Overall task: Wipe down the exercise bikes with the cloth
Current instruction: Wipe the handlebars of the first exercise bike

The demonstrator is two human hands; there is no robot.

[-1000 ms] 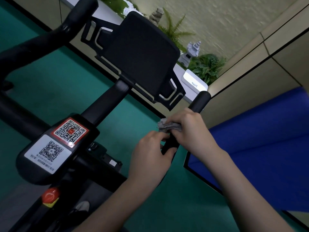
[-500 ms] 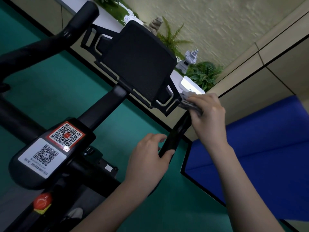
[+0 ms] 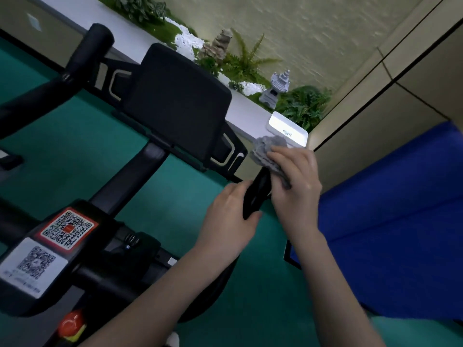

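Right grip [image 3: 295,181] clutching cloth [image 3: 265,151], left grip [image 3: 225,221] round handlebar [image 3: 255,196]

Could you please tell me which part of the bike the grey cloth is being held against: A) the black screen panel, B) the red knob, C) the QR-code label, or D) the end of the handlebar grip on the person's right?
D: the right hand wraps the grey cloth over the tip of the handlebar grip, while the left hand holds that grip lower down.

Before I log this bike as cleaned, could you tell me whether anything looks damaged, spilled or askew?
Nothing stands out. The right hand holds the grey cloth on the handlebar grip, which the left hand grips lower; no spill or damage shows.
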